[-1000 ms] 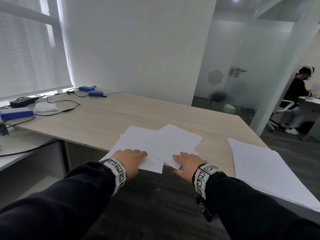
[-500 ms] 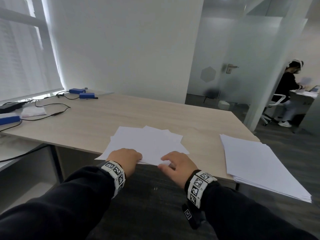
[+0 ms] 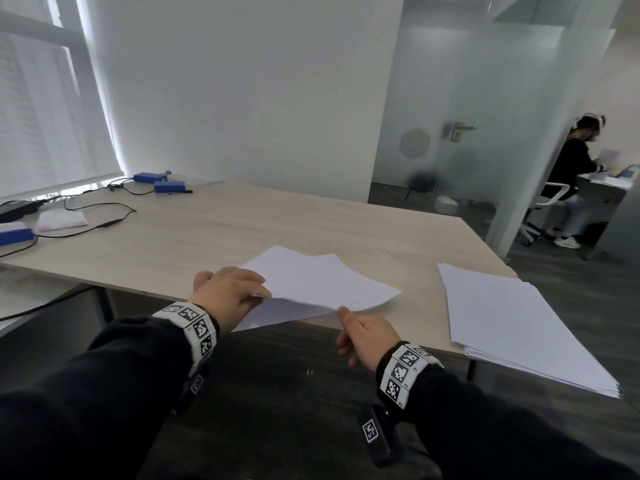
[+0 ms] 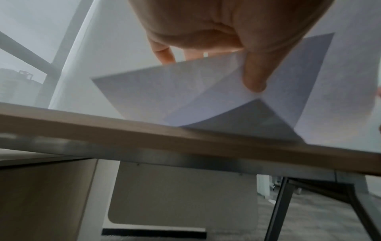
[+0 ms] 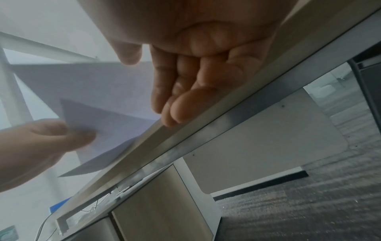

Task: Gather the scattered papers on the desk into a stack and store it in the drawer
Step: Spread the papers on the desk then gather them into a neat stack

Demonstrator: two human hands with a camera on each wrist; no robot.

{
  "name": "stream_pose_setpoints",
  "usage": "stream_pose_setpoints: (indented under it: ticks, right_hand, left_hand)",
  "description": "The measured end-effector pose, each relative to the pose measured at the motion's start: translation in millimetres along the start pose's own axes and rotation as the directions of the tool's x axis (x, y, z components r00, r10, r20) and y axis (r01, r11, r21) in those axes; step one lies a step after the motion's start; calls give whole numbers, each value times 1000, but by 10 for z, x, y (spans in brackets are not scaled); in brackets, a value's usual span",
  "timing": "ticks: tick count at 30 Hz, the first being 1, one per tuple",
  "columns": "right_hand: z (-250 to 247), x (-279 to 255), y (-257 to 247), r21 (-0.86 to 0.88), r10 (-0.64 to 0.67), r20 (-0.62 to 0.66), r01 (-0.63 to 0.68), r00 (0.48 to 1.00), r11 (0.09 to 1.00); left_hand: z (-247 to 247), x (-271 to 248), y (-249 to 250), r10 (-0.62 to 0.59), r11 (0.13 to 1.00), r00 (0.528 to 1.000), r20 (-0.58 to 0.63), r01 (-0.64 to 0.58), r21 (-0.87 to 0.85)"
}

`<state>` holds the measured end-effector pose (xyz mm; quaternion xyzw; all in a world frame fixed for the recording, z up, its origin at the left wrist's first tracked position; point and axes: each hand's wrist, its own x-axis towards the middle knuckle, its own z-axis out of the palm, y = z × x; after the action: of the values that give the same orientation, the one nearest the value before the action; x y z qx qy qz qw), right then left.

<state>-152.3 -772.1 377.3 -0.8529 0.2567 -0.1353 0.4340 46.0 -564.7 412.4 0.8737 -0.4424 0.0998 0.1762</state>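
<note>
Wooden table (image 3: pixel 214 233), near edge: papers (image 3: pixel 322 282) being squared.
Left hand (image 3: pixel 227 294) pinches the sheets; right hand (image 3: pixel 363 336) relaxed, holding nothing. Align edges before lifting.

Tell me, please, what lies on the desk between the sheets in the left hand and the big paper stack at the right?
Only bare desk between the sheets and the paper stack, as the head view shows.

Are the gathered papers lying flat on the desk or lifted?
Partly lifted. The left hand pinches the gathered papers at their near edge and raises it off the desk; the far part looks close to the surface.
</note>
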Motion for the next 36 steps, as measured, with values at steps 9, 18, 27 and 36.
stream_pose_setpoints:
  ticks: [9,18,27,36]
  right_hand:
    - [152,-26,-85,-18,109,137,-107,985,994]
    - [162,-22,-211,380,325,359,-454,875,806]
    - [3,184,-208,592,356,270,-446,895,672]
    - [71,246,-84,529,331,3,-282,944,800]
  left_hand:
    - [116,-177,-139,-60,976,944,324,-13,217]
    - [180,13,-1,157,976,962,221,-186,115]
    - [192,10,269,291,956,945,152,-278,-97]
    - [182,-18,345,-27,994,978,209,48,-94]
